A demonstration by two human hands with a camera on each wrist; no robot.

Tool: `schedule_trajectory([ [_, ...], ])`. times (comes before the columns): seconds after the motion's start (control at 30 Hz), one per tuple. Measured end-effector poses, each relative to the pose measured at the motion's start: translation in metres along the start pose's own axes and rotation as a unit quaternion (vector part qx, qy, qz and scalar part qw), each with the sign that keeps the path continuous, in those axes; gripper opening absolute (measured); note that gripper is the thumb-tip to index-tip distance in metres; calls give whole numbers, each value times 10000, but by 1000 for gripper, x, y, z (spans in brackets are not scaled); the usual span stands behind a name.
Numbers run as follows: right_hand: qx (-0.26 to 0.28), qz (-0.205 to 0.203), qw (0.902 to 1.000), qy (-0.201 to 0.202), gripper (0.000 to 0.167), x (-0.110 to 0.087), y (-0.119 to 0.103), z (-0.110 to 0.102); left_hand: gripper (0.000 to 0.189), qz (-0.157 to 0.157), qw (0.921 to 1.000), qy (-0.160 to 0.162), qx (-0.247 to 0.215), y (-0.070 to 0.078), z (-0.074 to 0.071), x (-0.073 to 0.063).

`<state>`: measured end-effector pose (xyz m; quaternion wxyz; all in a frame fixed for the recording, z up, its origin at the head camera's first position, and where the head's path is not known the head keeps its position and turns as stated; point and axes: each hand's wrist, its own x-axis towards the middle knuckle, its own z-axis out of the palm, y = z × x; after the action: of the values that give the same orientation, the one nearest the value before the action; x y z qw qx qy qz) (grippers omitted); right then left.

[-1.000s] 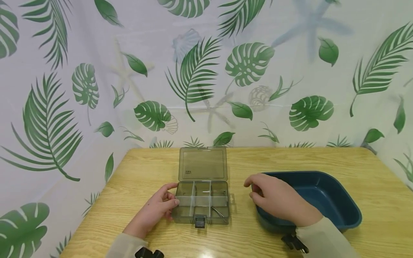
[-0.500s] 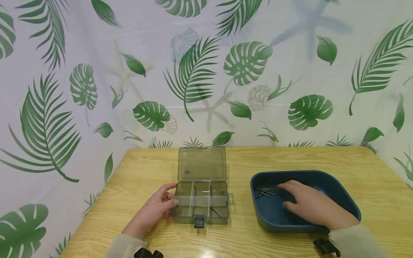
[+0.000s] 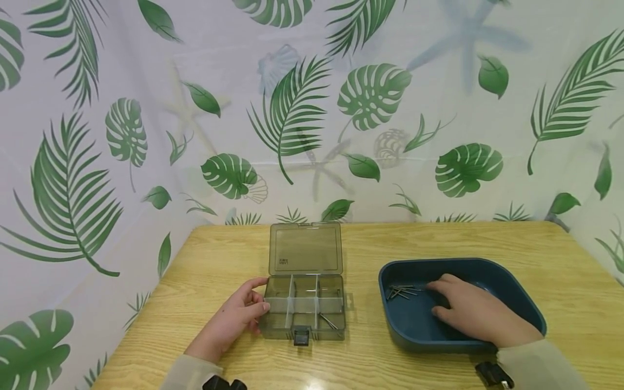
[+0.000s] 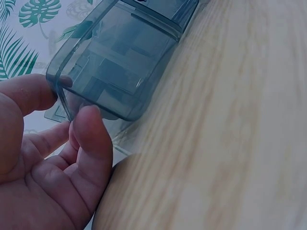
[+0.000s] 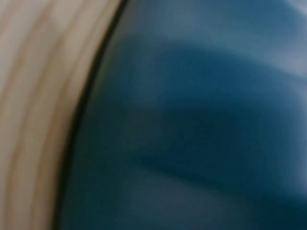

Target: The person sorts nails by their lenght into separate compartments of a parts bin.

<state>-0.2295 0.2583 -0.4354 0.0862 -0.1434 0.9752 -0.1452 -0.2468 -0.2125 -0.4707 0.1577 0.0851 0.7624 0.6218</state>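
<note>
A smoky translucent compartment box (image 3: 302, 306) stands on the table with its lid (image 3: 306, 249) raised at the back. My left hand (image 3: 239, 311) grips its left side; the left wrist view shows the thumb and fingers (image 4: 88, 129) at the box's corner. Slim metal pins (image 3: 327, 320), nail-like, lie in its front right compartment. Inside a dark blue bin (image 3: 404, 341) at the right is my right hand (image 3: 470, 309), thumb and forefinger apart. Just left of its fingertips lie several thin, nail-like metal pins (image 3: 402, 291). The right wrist view shows only the blurred bin wall (image 5: 192, 96).
Both containers stand on a wood-grain table (image 3: 224, 249), with a strip of tabletop between them. A leaf-patterned cloth (image 3: 312, 108) hangs behind. The box's front latch (image 3: 301, 336) hangs down unfastened.
My right hand has moved right and down into the bin from above its left rim, uncovering the metal pins there. My left hand and the box have stayed put.
</note>
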Motion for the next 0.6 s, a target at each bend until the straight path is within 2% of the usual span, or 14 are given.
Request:
schedule_trajectory([
  [0.4, 72, 88, 9999, -74, 18, 0, 1, -2, 61, -2, 10000, -11, 22, -1, -1, 1],
  [0.6, 123, 128, 9995, -255, 18, 3, 0, -1, 61, -13, 10000, -28, 13, -2, -3, 2],
])
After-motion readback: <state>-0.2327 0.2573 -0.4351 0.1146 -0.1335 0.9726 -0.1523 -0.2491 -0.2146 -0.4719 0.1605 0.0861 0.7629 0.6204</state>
